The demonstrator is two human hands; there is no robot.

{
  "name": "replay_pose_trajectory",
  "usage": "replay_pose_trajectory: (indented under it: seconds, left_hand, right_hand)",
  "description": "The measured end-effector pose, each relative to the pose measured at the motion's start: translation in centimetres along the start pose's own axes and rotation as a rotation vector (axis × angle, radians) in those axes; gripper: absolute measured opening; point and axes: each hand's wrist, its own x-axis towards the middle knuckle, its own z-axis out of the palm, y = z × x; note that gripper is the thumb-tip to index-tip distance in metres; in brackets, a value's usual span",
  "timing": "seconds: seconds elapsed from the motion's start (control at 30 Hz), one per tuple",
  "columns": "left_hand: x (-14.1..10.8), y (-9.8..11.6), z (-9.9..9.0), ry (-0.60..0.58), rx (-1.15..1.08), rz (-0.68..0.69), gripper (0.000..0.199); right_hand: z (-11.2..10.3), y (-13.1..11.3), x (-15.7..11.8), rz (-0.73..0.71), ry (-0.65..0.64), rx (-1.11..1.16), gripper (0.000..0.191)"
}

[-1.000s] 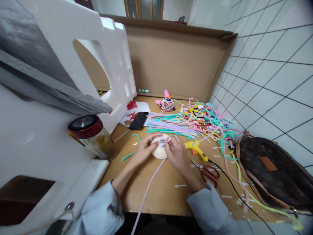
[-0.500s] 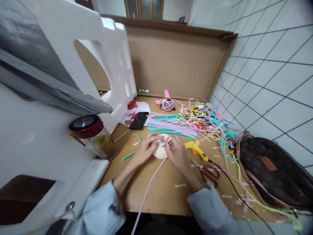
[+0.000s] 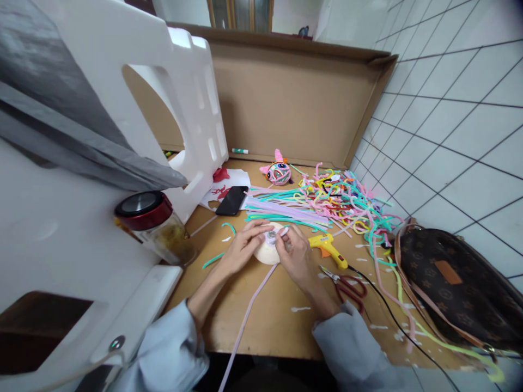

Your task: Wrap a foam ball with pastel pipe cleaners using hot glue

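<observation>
Together, the two hands meet over a cream dome-shaped piece (image 3: pixel 267 254) close above the bench (image 3: pixel 278 329), its rounded side toward the person. The left hand (image 3: pixel 244 246) is partly curled, thumb and fingers closed on the dome's near-left part and upper edge, apparently to steady it. The right hand (image 3: pixel 294 251) closes to a tight pinch, thumb against forefinger, on a small pale tip (image 3: pixel 284 231) beside the lilac ring (image 3: pixel 271 239) at the dome's middle; this grip seems chosen for fine control. Whether that tip belongs to the long lilac pipe cleaner (image 3: pixel 249 313) cannot be told. That strand emerges beneath the right hand and runs toward the person over the bench's near edge, where its loose length lies clear of the fingers.

Just right of the right hand lie a yellow glue gun (image 3: pixel 330 251) and, nearer the person, red-handled scissors (image 3: pixel 347 288), both probably placed for easy reach. Beyond the hands, straight pipe cleaners (image 3: pixel 288 211) lie roughly side by side, likely so single ones lift out easily, with a tangled heap (image 3: pixel 347 201) to their right and a black phone (image 3: pixel 232 201) to their left.
</observation>
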Motion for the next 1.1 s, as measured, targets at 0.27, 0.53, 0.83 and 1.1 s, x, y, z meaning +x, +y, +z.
replay_pose_trajectory:
  seconds: [0.27, 0.53, 0.83, 1.1]
  left_hand:
    - [0.0, -0.9, 0.4, 0.049, -0.041, 0.006, 0.032]
    - [0.1, -0.7, 0.5, 0.076, -0.079, -0.026, 0.031]
    - [0.3, -0.8, 0.6, 0.131, -0.126, -0.046, 0.029]
    - [0.6, -1.7, 0.5, 0.169, -0.121, -0.029, 0.029]
  right_hand:
    - [-0.2, -0.2, 0.1, -0.004, -0.012, 0.014, 0.019]
    - [-0.4, -0.4, -0.1, 0.01, -0.031, 0.039, 0.017]
    - [-0.3, -0.5, -0.3, -0.086, 0.009, 0.064, 0.009]
    - [-2.5, 2.7, 1.1, 0.083, 0.273, -0.09, 0.014]
